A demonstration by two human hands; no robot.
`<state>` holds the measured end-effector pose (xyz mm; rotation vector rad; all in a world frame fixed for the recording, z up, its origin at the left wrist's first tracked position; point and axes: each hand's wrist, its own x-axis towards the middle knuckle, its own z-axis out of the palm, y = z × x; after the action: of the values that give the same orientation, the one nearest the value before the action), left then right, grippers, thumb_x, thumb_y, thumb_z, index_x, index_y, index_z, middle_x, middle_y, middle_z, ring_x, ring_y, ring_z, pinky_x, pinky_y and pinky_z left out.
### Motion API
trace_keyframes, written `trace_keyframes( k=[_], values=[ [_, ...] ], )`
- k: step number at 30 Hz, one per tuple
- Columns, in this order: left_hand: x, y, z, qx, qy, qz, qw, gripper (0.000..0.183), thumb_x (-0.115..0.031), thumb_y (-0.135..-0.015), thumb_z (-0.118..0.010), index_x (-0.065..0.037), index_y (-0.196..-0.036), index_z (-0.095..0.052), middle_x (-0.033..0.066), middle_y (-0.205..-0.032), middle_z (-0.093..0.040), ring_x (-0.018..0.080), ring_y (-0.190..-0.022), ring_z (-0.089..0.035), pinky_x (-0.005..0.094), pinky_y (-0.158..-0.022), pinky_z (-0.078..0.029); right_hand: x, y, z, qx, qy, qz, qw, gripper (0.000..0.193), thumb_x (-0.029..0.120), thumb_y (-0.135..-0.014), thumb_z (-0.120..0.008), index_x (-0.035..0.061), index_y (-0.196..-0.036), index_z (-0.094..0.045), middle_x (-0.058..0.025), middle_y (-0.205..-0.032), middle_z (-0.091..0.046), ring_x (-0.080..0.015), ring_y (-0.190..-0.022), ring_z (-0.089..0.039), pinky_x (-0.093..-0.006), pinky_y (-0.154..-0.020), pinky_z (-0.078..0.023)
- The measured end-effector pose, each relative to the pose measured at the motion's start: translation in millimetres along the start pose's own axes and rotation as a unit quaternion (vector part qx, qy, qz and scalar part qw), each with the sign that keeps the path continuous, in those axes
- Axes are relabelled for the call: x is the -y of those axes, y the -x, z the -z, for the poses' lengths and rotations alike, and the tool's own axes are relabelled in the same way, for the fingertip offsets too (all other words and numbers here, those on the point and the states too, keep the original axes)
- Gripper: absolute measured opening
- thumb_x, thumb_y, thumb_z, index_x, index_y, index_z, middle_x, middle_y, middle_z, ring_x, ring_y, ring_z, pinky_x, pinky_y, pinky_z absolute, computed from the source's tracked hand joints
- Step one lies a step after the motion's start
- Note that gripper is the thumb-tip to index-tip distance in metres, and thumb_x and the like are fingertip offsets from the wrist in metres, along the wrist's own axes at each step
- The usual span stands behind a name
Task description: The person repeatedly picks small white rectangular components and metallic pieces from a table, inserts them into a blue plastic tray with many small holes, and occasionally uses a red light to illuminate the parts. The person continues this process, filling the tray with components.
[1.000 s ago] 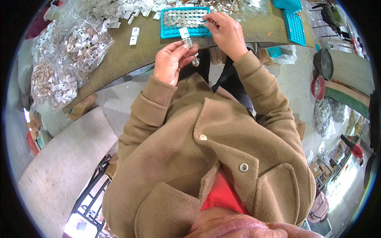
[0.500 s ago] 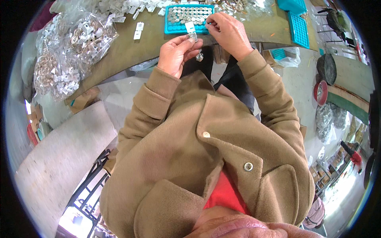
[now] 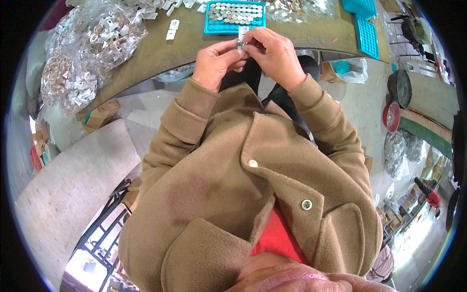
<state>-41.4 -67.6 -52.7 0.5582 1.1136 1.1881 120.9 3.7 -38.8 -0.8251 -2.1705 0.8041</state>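
My left hand point(image 3: 216, 61) and my right hand point(image 3: 273, 52) meet just in front of the table edge, fingertips pinched together on a small white and metal part point(image 3: 242, 44). Directly beyond them on the olive table point(image 3: 160, 56) lies a teal tray point(image 3: 235, 11) filled with rows of small round metal pieces. Both forearms wear tan coat sleeves. How the small part is built is hidden by my fingers.
Clear plastic bags of small white and metal parts point(image 3: 82, 53) are heaped on the table's left. Loose white parts point(image 3: 171, 29) lie near the tray. Two more teal trays point(image 3: 366, 29) sit at the right. Cardboard boxes point(image 3: 99, 117) stand under the table.
My hands have pulled back from the teal tray toward my body and come together, both now pinching the small part that the left hand held up before.
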Motion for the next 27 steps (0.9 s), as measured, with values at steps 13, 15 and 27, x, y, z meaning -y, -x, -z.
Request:
trace_keyframes(
  k=[13, 15, 27],
  values=[
    [0, -9, 7, -0.056, 0.061, 0.038, 0.996, 0.020, -0.019, -0.094, -0.062, -0.003, -0.105, -0.065, 0.0064, -0.094, -0.069, 0.0098, -0.080, -0.067, 0.0206, -0.065, -0.054, -29, -27, -5, -0.115, 0.021, -0.027, 0.993, 0.013, 0.010, -0.086, -0.066, 0.0061, -0.096, -0.071, -0.0097, -0.085, -0.066, -0.0255, -0.075, -0.066, -0.0315, -0.066, -0.052],
    [2, -11, 7, -0.055, 0.038, 0.027, 0.997, 0.022, -0.021, -0.095, -0.060, -0.002, -0.105, -0.066, 0.0050, -0.093, -0.070, 0.0078, -0.078, -0.067, 0.0185, -0.063, -0.055, -37, -30, -12, -0.116, 0.125, 0.032, 0.985, 0.012, 0.010, -0.085, -0.065, 0.0068, -0.096, -0.070, -0.0084, -0.089, -0.064, -0.0282, -0.077, -0.064, -0.0332, -0.067, -0.052],
    [-1, -12, 4, -0.061, 0.096, 0.022, 0.993, 0.026, -0.014, -0.094, -0.060, 0.003, -0.114, -0.061, 0.0107, -0.101, -0.069, 0.0136, -0.089, -0.068, 0.0217, -0.073, -0.057, -30, -23, -10, -0.086, 0.027, 0.019, 0.996, 0.011, 0.006, -0.085, -0.066, 0.0055, -0.096, -0.066, -0.0075, -0.086, -0.062, -0.0205, -0.077, -0.063, -0.0293, -0.070, -0.050]
  ],
)
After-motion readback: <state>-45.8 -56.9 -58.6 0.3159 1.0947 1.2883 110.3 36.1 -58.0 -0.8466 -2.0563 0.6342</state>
